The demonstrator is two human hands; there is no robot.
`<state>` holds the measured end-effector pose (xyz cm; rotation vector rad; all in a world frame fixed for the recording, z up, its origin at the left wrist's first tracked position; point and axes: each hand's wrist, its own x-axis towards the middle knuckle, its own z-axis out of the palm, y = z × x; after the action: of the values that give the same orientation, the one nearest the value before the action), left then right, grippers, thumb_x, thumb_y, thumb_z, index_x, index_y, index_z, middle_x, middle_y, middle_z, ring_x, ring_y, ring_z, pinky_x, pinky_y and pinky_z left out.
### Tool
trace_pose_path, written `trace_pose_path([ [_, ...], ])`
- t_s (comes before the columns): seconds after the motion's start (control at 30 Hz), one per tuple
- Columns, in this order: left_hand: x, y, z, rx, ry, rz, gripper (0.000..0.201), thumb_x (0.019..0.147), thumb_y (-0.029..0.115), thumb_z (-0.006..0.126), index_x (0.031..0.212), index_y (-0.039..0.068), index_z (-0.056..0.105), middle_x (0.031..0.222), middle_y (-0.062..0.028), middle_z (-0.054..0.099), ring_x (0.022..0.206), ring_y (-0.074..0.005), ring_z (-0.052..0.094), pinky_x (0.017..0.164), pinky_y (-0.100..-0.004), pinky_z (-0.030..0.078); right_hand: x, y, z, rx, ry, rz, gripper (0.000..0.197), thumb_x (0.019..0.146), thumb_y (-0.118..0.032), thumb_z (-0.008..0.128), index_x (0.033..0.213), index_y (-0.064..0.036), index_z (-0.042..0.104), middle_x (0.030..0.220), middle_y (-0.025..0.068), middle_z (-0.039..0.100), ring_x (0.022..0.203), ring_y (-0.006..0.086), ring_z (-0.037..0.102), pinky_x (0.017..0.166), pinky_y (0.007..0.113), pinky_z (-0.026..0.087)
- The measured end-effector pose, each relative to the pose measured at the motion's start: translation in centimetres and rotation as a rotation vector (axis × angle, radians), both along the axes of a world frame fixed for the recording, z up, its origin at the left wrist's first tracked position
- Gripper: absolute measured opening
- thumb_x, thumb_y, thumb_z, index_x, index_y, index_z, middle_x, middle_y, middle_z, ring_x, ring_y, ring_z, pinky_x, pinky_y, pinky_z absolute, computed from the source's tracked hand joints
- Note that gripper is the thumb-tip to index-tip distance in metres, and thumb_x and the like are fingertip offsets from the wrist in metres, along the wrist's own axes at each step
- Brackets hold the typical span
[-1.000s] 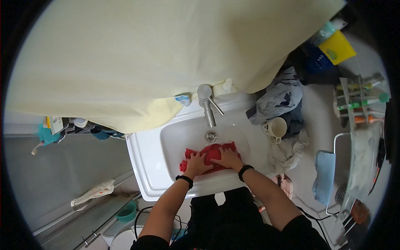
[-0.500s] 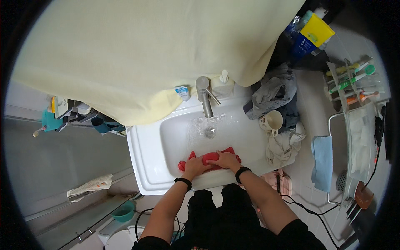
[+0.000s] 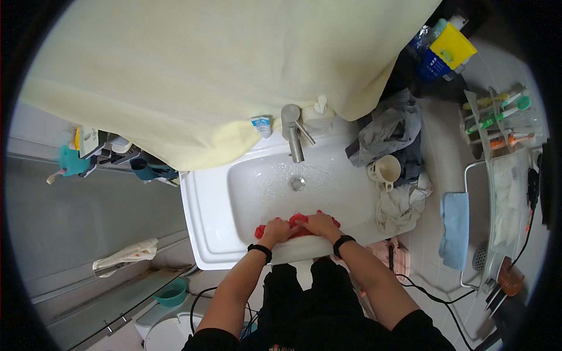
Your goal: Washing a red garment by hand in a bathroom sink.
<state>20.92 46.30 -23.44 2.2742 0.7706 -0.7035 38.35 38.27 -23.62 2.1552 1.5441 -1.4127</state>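
Observation:
A wet red cloth lies bunched against the front wall of the white sink. My left hand is closed on its left part, and my right hand grips the right part, the thumb reaching inward. Both hands press the cloth low in the basin, with a fold bulging up between them. Beyond them stand the metal faucet and the round drain, with water droplets scattered around it. Fingers under the cloth are hidden.
To the right of the basin, a white mug sits among grey clothes and a pale cloth. A soap pump bottle and a small tube stand behind, near a cream curtain. A blue towel hangs farther right.
The cloth is squeezed into a more compact bundle, and my hands have shifted slightly on it. The water pattern around the drain differs. The whole view has moved a little.

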Motion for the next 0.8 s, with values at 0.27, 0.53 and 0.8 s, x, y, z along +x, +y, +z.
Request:
trace_pose_path([
  [0.27,-1.1,-2.2,2.3,0.226,-0.074,0.175,0.064,0.088,0.063,0.046,0.110,0.005,0.061,0.104,-0.0164,0.068,0.098,-0.0346,0.064,0.079,-0.0485,0.051,-0.7,-1.4,2.3,0.264,-0.104,-0.022,0.072,0.082,-0.074,0.049,0.122,-0.0160,0.065,0.127,0.0229,0.055,0.119,0.0377,0.050,0.093,0.049,0.046],
  [0.53,-0.4,1.0,7.6,-0.082,0.229,0.084,0.083,0.076,0.079,0.050,0.121,0.009,0.057,0.101,-0.0147,0.069,0.096,-0.0319,0.066,0.079,-0.0448,0.052,1.8,1.3,7.9,-0.136,0.294,0.051,0.089,0.063,-0.078,0.067,0.127,-0.0169,0.060,0.119,0.0158,0.064,0.111,0.0308,0.059,0.093,0.042,0.048],
  [0.8,-1.0,6.5,12.8,0.061,0.184,-0.070,0.078,0.061,0.053,0.080,0.128,0.021,0.055,0.106,-0.0113,0.068,0.103,-0.0325,0.064,0.084,-0.0444,0.053,5.0,5.5,11.7,0.113,0.104,0.360,0.075,0.047,-0.053,0.085,0.109,-0.0155,0.066,0.102,0.0109,0.069,0.097,0.0304,0.066,0.081,0.044,0.053],
])
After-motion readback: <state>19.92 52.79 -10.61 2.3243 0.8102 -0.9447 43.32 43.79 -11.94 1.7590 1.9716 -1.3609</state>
